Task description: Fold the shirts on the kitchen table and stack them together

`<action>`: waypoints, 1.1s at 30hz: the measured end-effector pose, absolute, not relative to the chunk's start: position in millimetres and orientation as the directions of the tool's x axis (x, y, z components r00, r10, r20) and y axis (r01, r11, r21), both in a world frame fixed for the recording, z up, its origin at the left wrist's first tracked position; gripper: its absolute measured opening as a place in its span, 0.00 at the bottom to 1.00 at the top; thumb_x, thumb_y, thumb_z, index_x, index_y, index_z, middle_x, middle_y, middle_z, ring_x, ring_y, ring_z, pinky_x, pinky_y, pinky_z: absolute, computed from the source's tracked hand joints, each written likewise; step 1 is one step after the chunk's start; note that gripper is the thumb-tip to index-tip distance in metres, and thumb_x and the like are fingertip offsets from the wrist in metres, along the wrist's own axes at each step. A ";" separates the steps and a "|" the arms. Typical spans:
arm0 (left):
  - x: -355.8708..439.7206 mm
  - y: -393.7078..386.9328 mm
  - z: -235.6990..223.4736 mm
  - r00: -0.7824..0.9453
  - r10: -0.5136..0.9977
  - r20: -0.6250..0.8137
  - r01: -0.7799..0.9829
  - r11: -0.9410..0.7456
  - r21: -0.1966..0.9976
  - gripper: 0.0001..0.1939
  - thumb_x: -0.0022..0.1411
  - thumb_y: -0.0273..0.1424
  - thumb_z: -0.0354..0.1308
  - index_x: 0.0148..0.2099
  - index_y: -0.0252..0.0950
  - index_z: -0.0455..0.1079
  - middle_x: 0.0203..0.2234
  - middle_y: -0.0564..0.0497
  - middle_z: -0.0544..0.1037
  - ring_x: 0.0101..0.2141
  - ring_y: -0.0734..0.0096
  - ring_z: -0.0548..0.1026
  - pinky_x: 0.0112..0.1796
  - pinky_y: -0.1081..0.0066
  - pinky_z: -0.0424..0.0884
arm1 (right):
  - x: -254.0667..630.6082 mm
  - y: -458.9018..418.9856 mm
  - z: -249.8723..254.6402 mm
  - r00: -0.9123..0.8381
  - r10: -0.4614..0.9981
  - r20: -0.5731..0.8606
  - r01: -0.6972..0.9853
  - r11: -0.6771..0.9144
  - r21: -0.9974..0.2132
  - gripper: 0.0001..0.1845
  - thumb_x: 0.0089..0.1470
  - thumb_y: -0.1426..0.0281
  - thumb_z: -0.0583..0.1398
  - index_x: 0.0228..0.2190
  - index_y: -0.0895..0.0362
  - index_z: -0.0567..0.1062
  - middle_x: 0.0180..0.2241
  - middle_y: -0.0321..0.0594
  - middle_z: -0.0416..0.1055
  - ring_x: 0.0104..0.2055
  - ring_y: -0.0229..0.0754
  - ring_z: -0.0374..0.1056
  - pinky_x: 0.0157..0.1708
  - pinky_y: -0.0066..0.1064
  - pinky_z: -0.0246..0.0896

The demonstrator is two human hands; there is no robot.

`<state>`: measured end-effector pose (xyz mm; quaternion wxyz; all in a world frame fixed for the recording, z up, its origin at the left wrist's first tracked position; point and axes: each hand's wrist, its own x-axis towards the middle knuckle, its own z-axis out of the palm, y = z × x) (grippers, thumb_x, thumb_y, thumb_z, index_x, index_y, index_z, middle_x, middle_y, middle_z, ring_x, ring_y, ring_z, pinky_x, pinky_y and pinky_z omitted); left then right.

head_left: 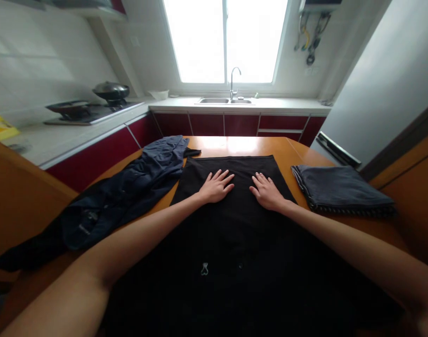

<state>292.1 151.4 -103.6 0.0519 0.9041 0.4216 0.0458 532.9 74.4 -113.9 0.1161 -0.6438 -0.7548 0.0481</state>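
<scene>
A black cloth garment lies spread out on the wooden table, its straight far edge near the table's far side. Flat on the cloth's left part rests my left hand, fingers spread. My right hand lies palm down on its right part, fingers stretched forward and slightly apart. Neither hand grips anything. Toward me the cloth merges with other black fabric, so I cannot tell where it ends. A small heart-shaped metal piece shows against the black.
Left of the cloth lies a rumpled navy garment. A folded grey cloth stack sits at the right. Beyond the table are a counter with a sink, a stove with a lidded pan, and a fridge at right.
</scene>
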 end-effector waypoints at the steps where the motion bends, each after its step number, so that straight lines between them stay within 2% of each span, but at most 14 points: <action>1: 286.9 155.8 -100.9 0.614 0.789 0.033 0.780 -0.613 0.126 0.33 0.73 0.54 0.34 0.74 0.50 0.49 0.73 0.54 0.46 0.71 0.51 0.42 0.66 0.42 0.41 | 540.1 70.0 -113.5 -0.141 0.984 0.110 0.962 0.162 -0.222 0.35 0.69 0.57 0.44 0.67 0.65 0.57 0.72 0.54 0.44 0.74 0.53 0.36 0.69 0.51 0.35; 5: 274.9 162.1 -88.9 0.535 0.845 -0.015 0.839 -0.529 0.128 0.33 0.73 0.52 0.34 0.74 0.47 0.48 0.73 0.52 0.45 0.71 0.51 0.42 0.66 0.42 0.41 | 559.6 36.2 -114.1 -0.133 0.981 0.138 0.956 0.164 -0.243 0.35 0.69 0.56 0.45 0.68 0.65 0.57 0.71 0.54 0.44 0.74 0.52 0.38 0.69 0.49 0.37; 9: 282.3 138.4 -79.0 0.500 0.863 -0.071 0.863 -0.489 0.130 0.34 0.73 0.50 0.36 0.74 0.42 0.47 0.73 0.46 0.43 0.71 0.46 0.40 0.64 0.36 0.41 | 573.6 -7.1 -116.3 -0.154 0.980 0.123 0.949 0.182 -0.256 0.35 0.68 0.55 0.47 0.67 0.63 0.59 0.71 0.53 0.44 0.74 0.52 0.38 0.69 0.49 0.38; 11: 295.3 113.0 -77.1 0.574 0.817 -0.059 0.816 -0.563 0.134 0.34 0.73 0.50 0.38 0.74 0.41 0.47 0.73 0.44 0.44 0.71 0.47 0.40 0.64 0.36 0.41 | 579.9 -23.7 -117.2 -0.183 0.978 0.102 0.945 0.204 -0.255 0.35 0.67 0.54 0.47 0.68 0.60 0.58 0.72 0.51 0.44 0.74 0.51 0.37 0.69 0.49 0.38; 14: 325.2 67.3 -79.5 0.745 0.665 -0.044 0.660 -0.727 0.191 0.35 0.73 0.52 0.37 0.74 0.43 0.46 0.73 0.47 0.46 0.71 0.52 0.42 0.65 0.40 0.42 | 584.9 -39.5 -118.1 -0.198 0.977 0.080 0.948 0.212 -0.239 0.36 0.67 0.53 0.47 0.68 0.58 0.57 0.72 0.50 0.44 0.74 0.51 0.38 0.69 0.51 0.38; 18: 367.9 28.4 -88.6 0.821 0.571 -0.026 0.558 -0.791 0.253 0.34 0.73 0.50 0.38 0.74 0.42 0.47 0.72 0.47 0.48 0.71 0.56 0.44 0.66 0.45 0.44 | 584.5 -52.1 -119.6 -0.133 0.988 0.073 0.972 0.144 -0.187 0.36 0.67 0.55 0.47 0.68 0.63 0.57 0.71 0.53 0.46 0.73 0.52 0.41 0.69 0.50 0.40; 22: 394.1 34.1 -96.4 0.773 0.634 0.024 0.613 -0.756 0.231 0.34 0.72 0.50 0.39 0.74 0.41 0.49 0.72 0.47 0.48 0.71 0.56 0.44 0.67 0.46 0.42 | 585.4 -66.5 -122.1 -0.070 0.994 0.090 0.986 0.083 -0.146 0.37 0.67 0.57 0.46 0.67 0.68 0.57 0.71 0.55 0.46 0.73 0.51 0.42 0.69 0.46 0.39; 28: 427.2 64.8 -99.5 0.726 0.688 0.019 0.668 -0.711 0.218 0.36 0.71 0.53 0.37 0.73 0.43 0.50 0.72 0.49 0.48 0.71 0.54 0.44 0.66 0.41 0.41 | 580.6 -83.1 -121.1 -0.011 0.994 0.113 0.985 0.030 -0.170 0.34 0.67 0.60 0.47 0.67 0.66 0.58 0.70 0.54 0.48 0.73 0.50 0.43 0.70 0.45 0.38; 31: 443.2 75.2 -100.1 0.721 0.691 0.041 0.668 -0.710 0.221 0.35 0.71 0.53 0.37 0.73 0.43 0.50 0.72 0.50 0.48 0.71 0.54 0.44 0.66 0.42 0.40 | 579.6 -86.6 -115.7 0.011 0.989 0.150 0.974 0.023 -0.226 0.32 0.65 0.62 0.50 0.65 0.65 0.63 0.69 0.54 0.53 0.71 0.51 0.48 0.69 0.44 0.42; 33: 449.5 80.4 -102.2 0.715 0.697 0.056 0.671 -0.707 0.223 0.36 0.71 0.52 0.36 0.73 0.43 0.50 0.72 0.51 0.48 0.71 0.55 0.44 0.66 0.43 0.39 | 585.8 -89.1 -109.8 0.049 0.980 0.195 0.960 0.008 -0.281 0.29 0.64 0.64 0.52 0.61 0.65 0.68 0.66 0.55 0.60 0.68 0.51 0.56 0.66 0.41 0.49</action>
